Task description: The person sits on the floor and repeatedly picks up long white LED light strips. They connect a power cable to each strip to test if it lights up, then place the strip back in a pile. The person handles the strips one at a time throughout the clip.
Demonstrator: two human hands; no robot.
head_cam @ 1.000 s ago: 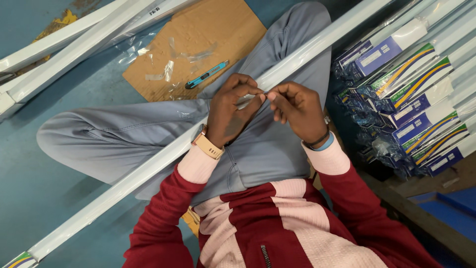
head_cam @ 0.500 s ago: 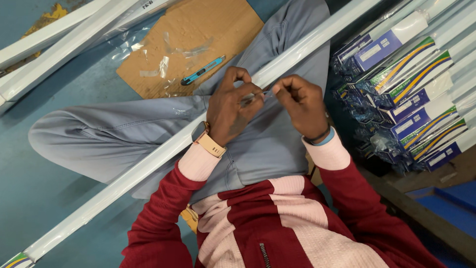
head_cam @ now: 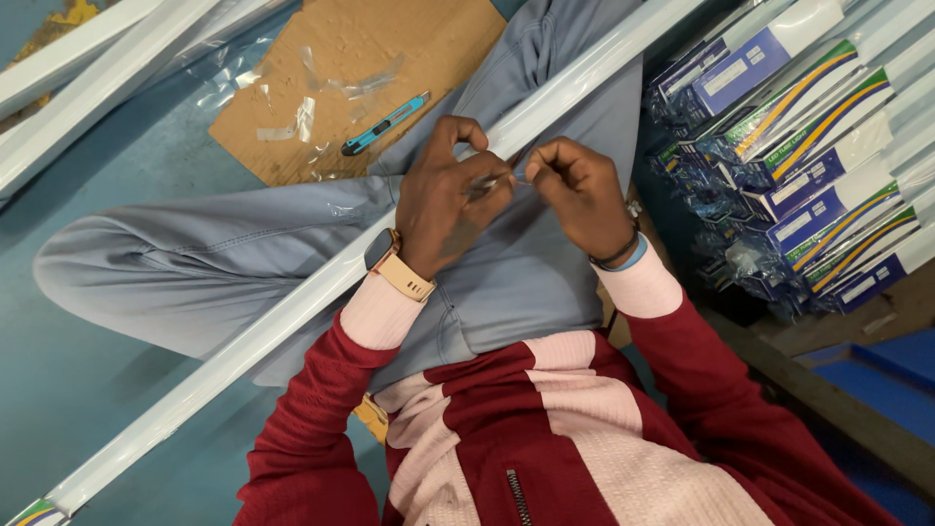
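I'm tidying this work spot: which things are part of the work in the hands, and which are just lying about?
In use:
- left hand
- right hand
- small clear piece pinched between both hands
- long white tube across the lap

Lying about:
- blue utility knife
- cardboard sheet
- stacked tube boxes

We sit on a teal floor (head_cam: 88,390). On it lies a brown cardboard sheet (head_cam: 390,58) — scraps of clear tape (head_cam: 292,122) and a blue utility knife (head_cam: 385,124) rest on that — with long white tubes (head_cam: 88,78) alongside at upper left.
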